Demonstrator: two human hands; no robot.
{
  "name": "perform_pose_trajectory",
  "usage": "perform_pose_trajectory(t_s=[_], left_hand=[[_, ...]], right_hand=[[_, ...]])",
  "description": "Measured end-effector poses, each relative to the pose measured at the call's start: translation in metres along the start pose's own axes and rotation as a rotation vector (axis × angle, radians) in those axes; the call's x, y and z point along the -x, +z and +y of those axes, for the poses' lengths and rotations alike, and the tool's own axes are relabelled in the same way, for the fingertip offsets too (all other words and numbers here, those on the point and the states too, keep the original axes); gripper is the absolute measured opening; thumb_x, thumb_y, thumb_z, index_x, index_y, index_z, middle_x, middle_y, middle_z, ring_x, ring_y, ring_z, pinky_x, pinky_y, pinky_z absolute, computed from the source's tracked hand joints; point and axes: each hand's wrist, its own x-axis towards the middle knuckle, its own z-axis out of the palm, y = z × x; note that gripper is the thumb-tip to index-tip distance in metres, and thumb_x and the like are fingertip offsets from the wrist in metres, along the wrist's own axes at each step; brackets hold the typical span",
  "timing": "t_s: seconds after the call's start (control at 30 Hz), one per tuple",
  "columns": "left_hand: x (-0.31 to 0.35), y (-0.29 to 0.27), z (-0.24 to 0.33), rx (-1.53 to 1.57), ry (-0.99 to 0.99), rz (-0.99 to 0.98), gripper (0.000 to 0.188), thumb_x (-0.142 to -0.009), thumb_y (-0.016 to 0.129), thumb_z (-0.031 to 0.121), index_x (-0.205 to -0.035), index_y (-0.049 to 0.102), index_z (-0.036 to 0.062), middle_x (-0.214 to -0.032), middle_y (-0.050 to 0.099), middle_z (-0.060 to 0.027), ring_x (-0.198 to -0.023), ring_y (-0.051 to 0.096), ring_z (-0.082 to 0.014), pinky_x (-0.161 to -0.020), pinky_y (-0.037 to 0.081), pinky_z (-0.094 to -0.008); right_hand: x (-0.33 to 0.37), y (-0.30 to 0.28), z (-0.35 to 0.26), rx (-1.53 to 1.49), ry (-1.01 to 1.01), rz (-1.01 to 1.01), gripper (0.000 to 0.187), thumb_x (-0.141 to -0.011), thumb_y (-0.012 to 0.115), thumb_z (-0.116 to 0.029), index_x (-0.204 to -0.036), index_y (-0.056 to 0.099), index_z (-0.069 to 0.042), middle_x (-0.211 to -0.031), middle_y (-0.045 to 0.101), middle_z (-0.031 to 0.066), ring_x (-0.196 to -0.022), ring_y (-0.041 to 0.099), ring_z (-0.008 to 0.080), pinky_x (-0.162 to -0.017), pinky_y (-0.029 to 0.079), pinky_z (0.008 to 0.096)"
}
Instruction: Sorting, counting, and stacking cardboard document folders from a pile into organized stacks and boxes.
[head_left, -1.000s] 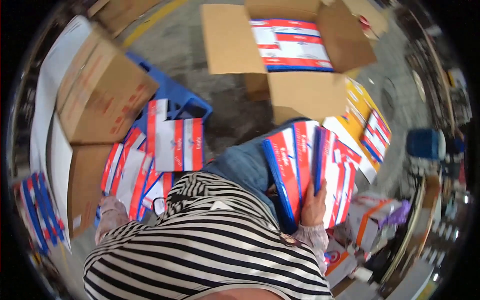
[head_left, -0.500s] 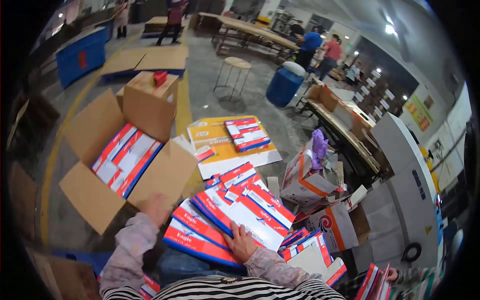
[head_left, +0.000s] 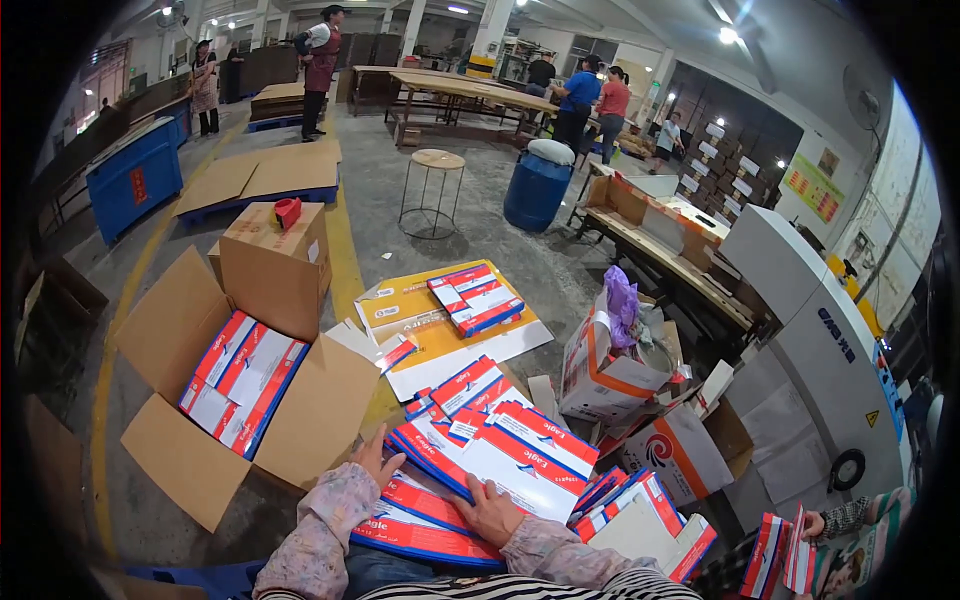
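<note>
A pile of flat red, white and blue printed cartons (head_left: 535,462) lies in front of me, its layers fanned unevenly. My right hand (head_left: 490,512) rests on the near edge of the upper layer, fingers spread. At the left edge of the pile is my left hand (head_left: 370,464), its fingers stretched out and thumb apart, touching or just beside the cartons. Left of it stands an open brown cardboard box (head_left: 320,410), flaps folded out, with packs of the same print (head_left: 243,382) laid flat inside.
Beyond the pile, another printed pack (head_left: 476,298) lies on a yellow sheet (head_left: 395,312). A closed brown box (head_left: 270,262) bears a red tape dispenser (head_left: 287,212). To the right are more cartons (head_left: 640,525), scrap boxes (head_left: 610,365), a grey machine (head_left: 790,300) and a co-worker's hand (head_left: 815,524) holding cartons.
My left hand has moved right, from beside the open box's flap to the pile's left edge. My right hand stays on the cartons. The view has tilted up, showing more of the room.
</note>
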Motion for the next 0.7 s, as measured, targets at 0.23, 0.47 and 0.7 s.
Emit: perform_pose_trajectory(t_s=[0.23, 0.47, 0.7], left_hand=[[0.008, 0.003, 0.004, -0.238, 0.004, -0.164, 0.072, -0.082, 0.058, 0.049, -0.137, 0.035, 0.0087, -0.134, 0.044, -0.0151, -0.132, 0.029, -0.0304, -0.106, 0.019, -0.058], [0.006, 0.041, 0.014, -0.545, 0.102, -0.238, 0.05, -0.084, 0.053, 0.045, -0.12, 0.056, 0.0106, -0.134, 0.043, -0.0087, -0.13, 0.032, -0.0286, -0.101, 0.012, -0.07], [0.013, 0.033, 0.017, -0.271, 0.131, -0.052, 0.053, -0.076, 0.064, 0.036, -0.117, 0.054, 0.0044, -0.125, 0.046, -0.0163, -0.127, 0.033, -0.0318, -0.109, 0.007, -0.0589]], right_hand=[[-0.007, -0.026, 0.019, -0.139, -0.032, 0.067, 0.048, -0.084, 0.047, -0.012, -0.132, 0.045, -0.016, -0.131, 0.037, 0.0279, -0.097, 0.057, 0.04, -0.07, 0.056, 0.0427], [-0.003, -0.022, 0.0, -0.098, -0.049, -0.016, 0.045, -0.084, 0.048, -0.014, -0.128, 0.049, -0.017, -0.128, 0.04, 0.0266, -0.095, 0.057, 0.0375, -0.067, 0.056, 0.041], [-0.002, -0.03, 0.004, -0.127, -0.041, -0.053, 0.046, -0.084, 0.048, -0.014, -0.13, 0.048, -0.018, -0.129, 0.039, 0.026, -0.097, 0.057, 0.0371, -0.069, 0.055, 0.0397]])
